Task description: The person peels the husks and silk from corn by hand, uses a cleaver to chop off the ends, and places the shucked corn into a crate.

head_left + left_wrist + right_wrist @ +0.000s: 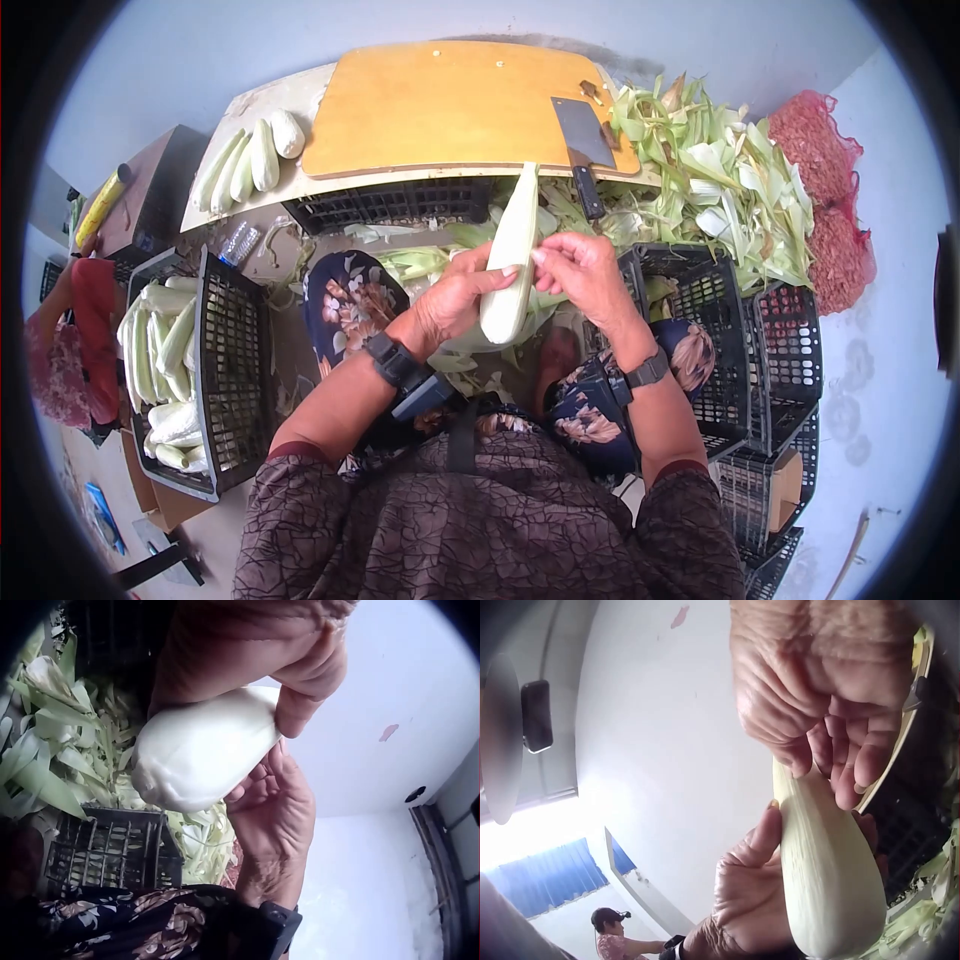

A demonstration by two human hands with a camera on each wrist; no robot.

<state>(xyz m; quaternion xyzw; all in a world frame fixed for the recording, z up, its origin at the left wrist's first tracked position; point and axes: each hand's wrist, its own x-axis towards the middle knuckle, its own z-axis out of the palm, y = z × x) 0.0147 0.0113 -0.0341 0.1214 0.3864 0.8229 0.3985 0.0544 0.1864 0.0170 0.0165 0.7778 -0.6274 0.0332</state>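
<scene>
A pale husked corn ear [512, 262] is held upright between the two hands, its narrow tip toward the board. My left hand [462, 297] grips its lower part, thumb across the front; in the left wrist view the left hand [255, 652] curls over the ear [202, 750]. With bent fingers and thumb, my right hand [585, 278] touches the ear's right side. In the right wrist view the right hand [821, 690] pinches at the narrower part of the ear [825, 862]; whether a husk strip is between the fingertips I cannot tell.
An orange board [440, 110] bears a cleaver [585, 135], its handle over the edge. Several ears [240, 170] lie left of it, husks [735, 190] heap at right. Crates stand both sides, the left crate [235, 370] holding ears. Red net sacks [825, 200] stand far right; another person [75, 350] sits left.
</scene>
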